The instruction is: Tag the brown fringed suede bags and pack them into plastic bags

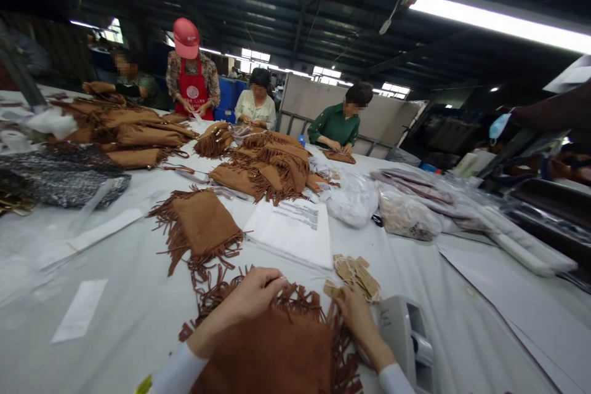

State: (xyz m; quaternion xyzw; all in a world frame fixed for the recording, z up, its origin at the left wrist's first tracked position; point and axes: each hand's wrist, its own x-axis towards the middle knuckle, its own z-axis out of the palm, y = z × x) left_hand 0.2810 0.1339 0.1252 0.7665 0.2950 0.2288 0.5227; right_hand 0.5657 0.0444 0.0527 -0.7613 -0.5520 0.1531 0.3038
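A brown suede piece with fringed edges (277,351), looking like a bag, lies flat in front of me. My left hand (258,292) is over its far fringe, thumb and fingers pinched together; what they hold is too small to make out. At the far right corner, my right hand (356,314) has its fingers closed on a small kraft paper tag (331,288). Just beyond it lies a pile of similar tags (362,277) with white strings. A second fringed brown bag (207,221) rests farther off to the left.
Right of my right hand stands a grey tape dispenser (399,326). White printed plastic bags (295,228) lie ahead. Brown fringed bags (272,163) are heaped mid-table, with clear plastic wrapping (353,197) beside them. A white paper strip (80,311) lies left. Several people work across the table.
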